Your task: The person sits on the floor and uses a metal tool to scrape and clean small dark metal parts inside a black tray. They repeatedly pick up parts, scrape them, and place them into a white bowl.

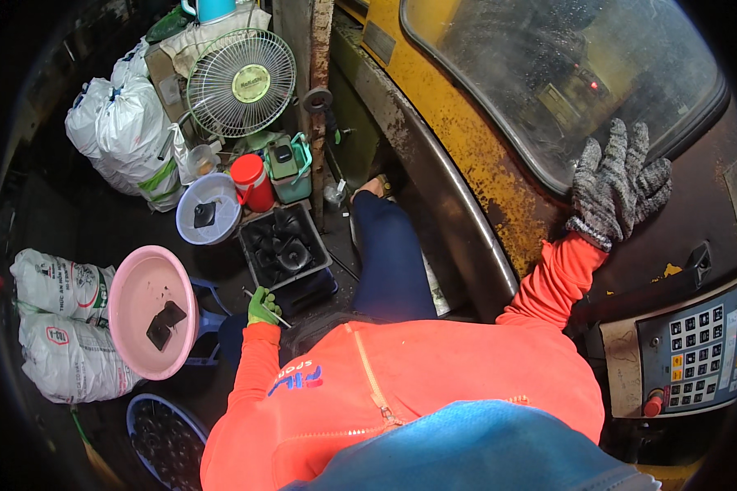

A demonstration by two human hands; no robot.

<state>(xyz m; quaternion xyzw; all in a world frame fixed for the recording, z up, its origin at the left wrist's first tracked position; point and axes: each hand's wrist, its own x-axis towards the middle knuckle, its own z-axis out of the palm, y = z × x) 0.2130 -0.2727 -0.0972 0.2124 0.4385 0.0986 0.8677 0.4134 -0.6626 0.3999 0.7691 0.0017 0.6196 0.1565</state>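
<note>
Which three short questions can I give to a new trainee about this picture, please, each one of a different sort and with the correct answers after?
1. What does the left hand hold?
2. True or false: black pieces lie in the pink basin.
3. Choose one: the glove on the right hand is (a) green, (b) grey, (c) orange.

Key:
1. A thin rod.
2. True.
3. b.
</note>
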